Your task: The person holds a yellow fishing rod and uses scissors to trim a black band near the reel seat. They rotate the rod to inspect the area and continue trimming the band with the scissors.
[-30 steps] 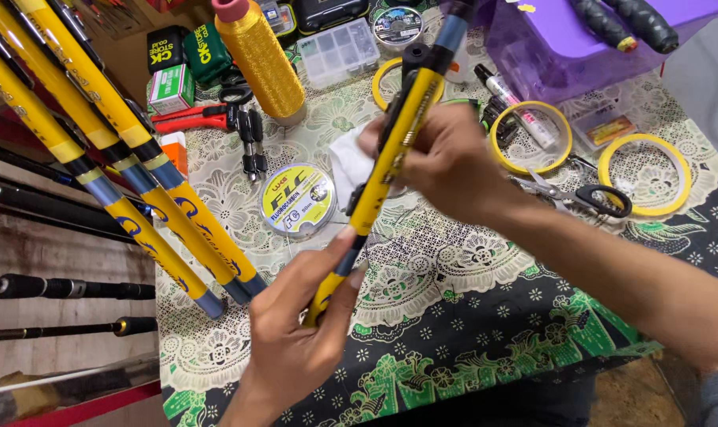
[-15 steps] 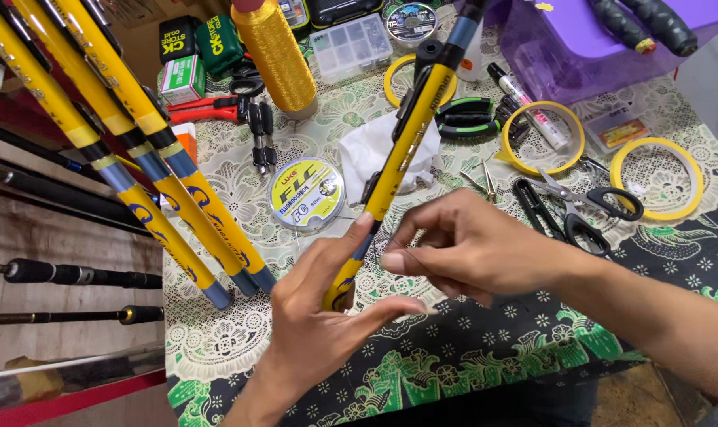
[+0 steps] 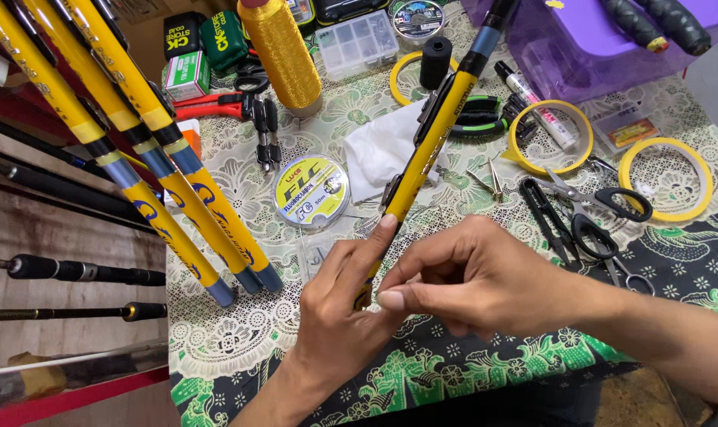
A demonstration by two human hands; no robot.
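Hiding the yellow rod's (image 3: pixel 431 141) lower end — left hand (image 3: pixel 344 307) gripping it, right hand (image 3: pixel 473 277) pinching beside, contact unclear.

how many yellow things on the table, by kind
yellow rods: 4, one gripped by the left hand
yellow tape rings: 3
gold thread cone: 1
yellow line spool: 1
total: 9

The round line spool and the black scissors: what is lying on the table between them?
In the head view, between the round line spool and the black scissors lie a white tissue, the yellow rod held by both hands, and small metal tweezers.
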